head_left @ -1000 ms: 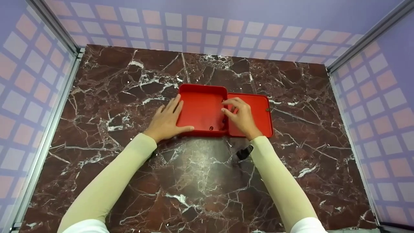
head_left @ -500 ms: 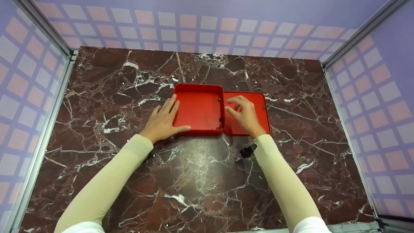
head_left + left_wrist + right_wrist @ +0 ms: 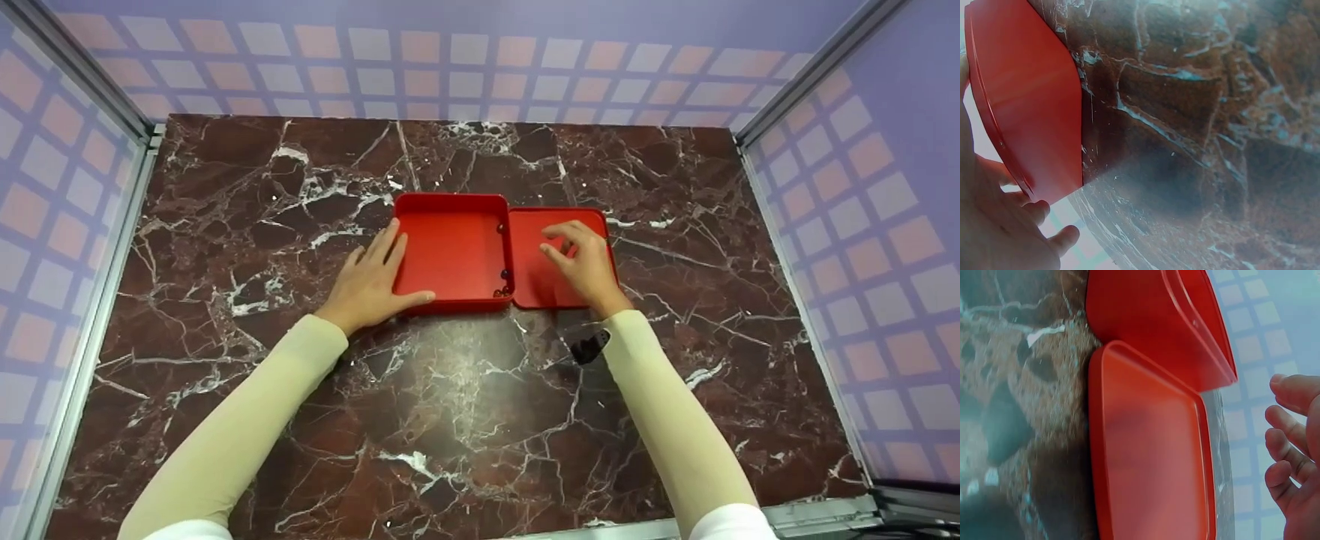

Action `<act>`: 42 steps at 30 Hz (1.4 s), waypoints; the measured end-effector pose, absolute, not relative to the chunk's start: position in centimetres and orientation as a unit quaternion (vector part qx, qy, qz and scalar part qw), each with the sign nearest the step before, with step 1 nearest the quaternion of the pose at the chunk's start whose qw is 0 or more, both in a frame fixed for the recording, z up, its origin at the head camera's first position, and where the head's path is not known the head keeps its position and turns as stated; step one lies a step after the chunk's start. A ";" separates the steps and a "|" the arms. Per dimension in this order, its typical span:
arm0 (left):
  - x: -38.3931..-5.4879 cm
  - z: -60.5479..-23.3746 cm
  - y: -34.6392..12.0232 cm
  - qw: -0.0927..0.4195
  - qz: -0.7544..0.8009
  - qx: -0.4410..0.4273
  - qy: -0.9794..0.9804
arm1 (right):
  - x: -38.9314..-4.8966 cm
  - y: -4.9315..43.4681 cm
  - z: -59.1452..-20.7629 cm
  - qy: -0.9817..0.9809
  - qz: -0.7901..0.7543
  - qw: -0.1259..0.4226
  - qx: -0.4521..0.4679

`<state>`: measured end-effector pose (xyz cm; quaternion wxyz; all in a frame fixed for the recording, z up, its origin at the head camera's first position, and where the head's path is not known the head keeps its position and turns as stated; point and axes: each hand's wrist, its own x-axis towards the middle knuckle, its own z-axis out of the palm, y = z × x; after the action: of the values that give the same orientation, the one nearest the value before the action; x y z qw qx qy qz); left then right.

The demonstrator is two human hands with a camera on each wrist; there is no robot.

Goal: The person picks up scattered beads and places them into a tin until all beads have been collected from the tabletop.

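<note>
A square red box (image 3: pixel 450 251) stands with its top off in the head view. Small dark marbles (image 3: pixel 501 293) lie along its right wall, several near the front right corner. My left hand (image 3: pixel 367 281) rests on the box's left side with fingers spread and thumb along the front rim. In the left wrist view, its fingertips (image 3: pixel 1064 239) show past the box's red wall. To the right lies the shallow red lid (image 3: pixel 529 259), inner side up. My right hand (image 3: pixel 585 259) hovers over it, fingers loosely bent, thumb and forefinger apart, nothing between them.
The box and lid sit side by side on a dark red marble-patterned tabletop (image 3: pixel 465 420). Checked, lilac panels (image 3: pixel 480 67) in metal frames wall in the back and both sides. The black wrist camera (image 3: pixel 590 347) sticks out beside the right wrist.
My right hand has moved right, from the box's right wall to over the lid. A marble on the box floor has rolled toward the right wall. The left hand keeps its place on the box.
</note>
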<state>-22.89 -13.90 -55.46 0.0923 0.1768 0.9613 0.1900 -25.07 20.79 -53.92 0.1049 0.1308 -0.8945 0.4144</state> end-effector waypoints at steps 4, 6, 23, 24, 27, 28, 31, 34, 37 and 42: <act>-22.8 -55.4 -14.1 0.089 0.192 0.174 0.962 | -25.1 21.5 -53.9 -0.898 0.409 0.109 0.123; -22.8 -55.4 -14.3 0.088 0.190 0.174 0.962 | -25.1 21.8 -53.9 -0.898 0.408 0.110 0.119; -22.6 -55.4 -14.6 0.072 0.168 0.177 0.967 | -24.8 24.3 -54.5 -0.909 0.388 0.110 0.104; -22.6 -55.4 -14.5 0.072 0.168 0.178 0.967 | -24.8 24.5 -54.5 -0.910 0.386 0.111 0.102; -22.6 -55.4 -14.4 0.072 0.168 0.180 0.967 | -24.7 25.1 -54.5 -0.912 0.383 0.112 0.095; -22.6 -55.4 -14.3 0.072 0.166 0.180 0.967 | -24.7 25.3 -54.6 -0.913 0.382 0.112 0.094; -22.6 -55.5 -14.2 0.075 0.165 0.179 0.967 | -24.6 25.7 -54.7 -0.915 0.377 0.110 0.093; -22.6 -55.5 -14.1 0.075 0.164 0.180 0.967 | -24.6 26.2 -54.9 -0.916 0.374 0.114 0.095; -22.7 -55.5 -14.0 0.074 0.164 0.182 0.967 | -24.5 26.5 -55.0 -0.916 0.371 0.119 0.095; -22.7 -55.5 -13.9 0.076 0.163 0.181 0.967 | -24.6 27.1 -54.9 -0.922 0.359 0.114 0.087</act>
<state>-22.73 -13.95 -55.49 0.0760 0.1811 0.9669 0.1627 -24.61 27.14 -54.86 0.1135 0.0873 -0.9224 0.3586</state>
